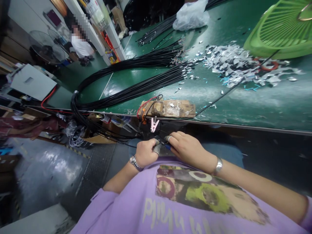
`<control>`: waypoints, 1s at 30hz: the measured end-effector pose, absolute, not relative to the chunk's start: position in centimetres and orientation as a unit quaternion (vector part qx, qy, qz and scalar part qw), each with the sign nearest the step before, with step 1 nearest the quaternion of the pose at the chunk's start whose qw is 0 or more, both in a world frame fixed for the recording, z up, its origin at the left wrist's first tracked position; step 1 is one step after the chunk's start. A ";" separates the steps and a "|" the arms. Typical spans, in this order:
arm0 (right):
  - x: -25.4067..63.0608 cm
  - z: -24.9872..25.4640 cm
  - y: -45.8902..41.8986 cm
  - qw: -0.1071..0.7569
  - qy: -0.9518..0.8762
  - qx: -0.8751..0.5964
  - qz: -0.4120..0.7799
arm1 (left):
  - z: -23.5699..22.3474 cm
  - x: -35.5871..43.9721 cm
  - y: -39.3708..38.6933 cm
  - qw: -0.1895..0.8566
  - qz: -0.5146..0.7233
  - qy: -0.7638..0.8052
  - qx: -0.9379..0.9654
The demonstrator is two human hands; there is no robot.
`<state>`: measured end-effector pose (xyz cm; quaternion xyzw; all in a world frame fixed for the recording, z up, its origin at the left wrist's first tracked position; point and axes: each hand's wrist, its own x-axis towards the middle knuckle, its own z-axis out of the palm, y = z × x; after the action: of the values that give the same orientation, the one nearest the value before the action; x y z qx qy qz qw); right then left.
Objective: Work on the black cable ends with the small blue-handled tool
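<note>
My left hand point(145, 152) is curled into a fist below the table edge, its thumb wrapped in grey tape, gripping a thin black cable point(117, 138) that trails left to the bundle. My right hand point(187, 148) is closed in a pinch against it, with a taped fingertip and a small blue-handled tool point(167, 147) between the fingers. Both hands meet just under a pink clip point(154, 124) that hangs from a worn wooden block point(170, 109) on the table edge. A large bundle of black cables point(136, 87) lies across the green table point(255, 104) and loops over its left edge.
Scraps of silver and white cuttings point(234, 65) litter the table at right, next to a green plastic basket point(280, 29). A clear plastic bag point(192, 14) lies at the far side. Another person in white point(81, 45) sits far left near a floor fan point(44, 48).
</note>
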<state>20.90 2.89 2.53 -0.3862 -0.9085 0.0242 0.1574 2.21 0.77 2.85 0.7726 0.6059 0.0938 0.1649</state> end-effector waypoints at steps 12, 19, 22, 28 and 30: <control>21.5 1.6 3.1 0.156 -0.895 -0.402 0.116 | 2.6 2.1 0.8 0.220 0.193 0.614 0.733; 20.9 0.1 4.0 0.346 -0.742 -0.376 0.433 | 1.8 2.0 0.7 0.193 0.241 0.560 0.769; 20.4 0.1 4.3 0.366 -0.732 -0.316 0.480 | 1.6 1.9 0.6 0.202 0.266 0.530 0.780; 20.2 0.3 4.2 0.338 -0.755 -0.333 0.453 | 1.8 1.6 0.6 0.279 0.310 0.528 0.739; 20.3 0.4 4.2 0.335 -0.768 -0.330 0.434 | 1.7 1.5 0.7 0.323 0.315 0.532 0.716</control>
<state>20.27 4.22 0.42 -0.3298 -0.7682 0.4343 0.3355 1.55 0.65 1.73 0.7165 0.5319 0.3149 0.3234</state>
